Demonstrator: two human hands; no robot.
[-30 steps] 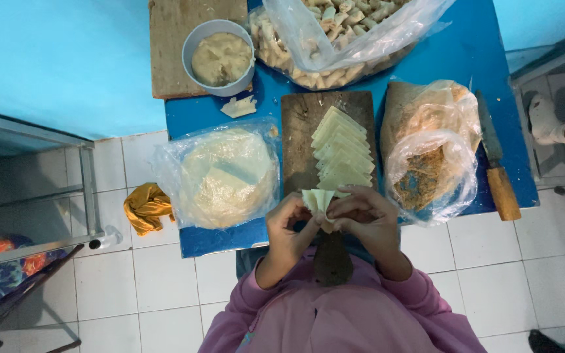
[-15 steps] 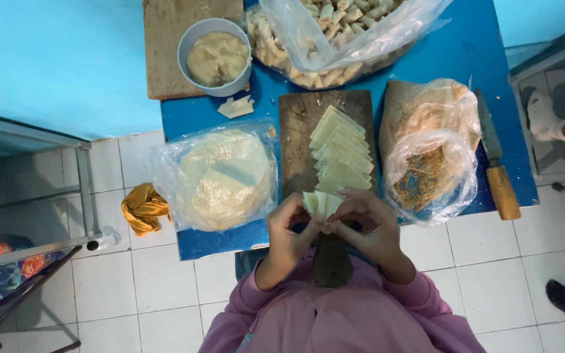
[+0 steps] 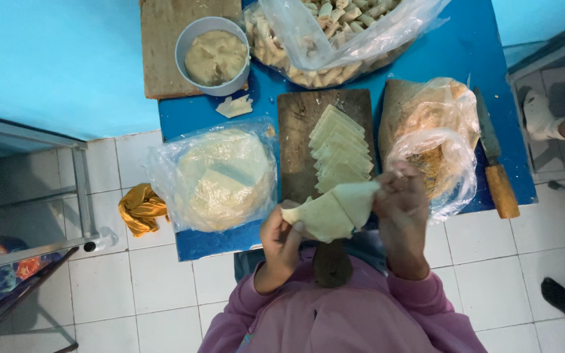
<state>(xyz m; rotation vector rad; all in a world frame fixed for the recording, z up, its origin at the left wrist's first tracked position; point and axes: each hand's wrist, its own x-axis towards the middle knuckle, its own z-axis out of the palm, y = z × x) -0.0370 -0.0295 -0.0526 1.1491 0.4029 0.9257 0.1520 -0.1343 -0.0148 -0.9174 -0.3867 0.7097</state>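
Head view: looks straight down on a blue table [image 3: 465,59] and the person's two hands at its near edge.
Left hand [image 3: 281,236]: fingers curled, pinching the left corner of a pale dough wrapper [image 3: 331,210].
Right hand [image 3: 401,204]: fingers pressed together on the wrapper's right edge, held a little higher than the left hand.
Dough wrapper: lifted off the table, folded into a rough triangle, stretched between both hands over the near table edge.
Cutting board [image 3: 295,137]: dark wood, just beyond the hands, carrying a fanned stack of cut wrappers [image 3: 338,149].
Left of the board: a clear bag with round wrapper sheets [image 3: 220,178].
Right of the board: a crumpled bag of brownish filling [image 3: 433,134], then a knife with a wooden handle [image 3: 495,167] near the table's right edge.
Far side: a grey bowl of pale paste [image 3: 212,55] on a wooden board [image 3: 161,49], and a big bag of rolled pieces [image 3: 341,36].
Floor: white tiles, with a yellow cloth [image 3: 140,209] left of the table.
Clothing: pink sleeves [image 3: 420,301] at the bottom.
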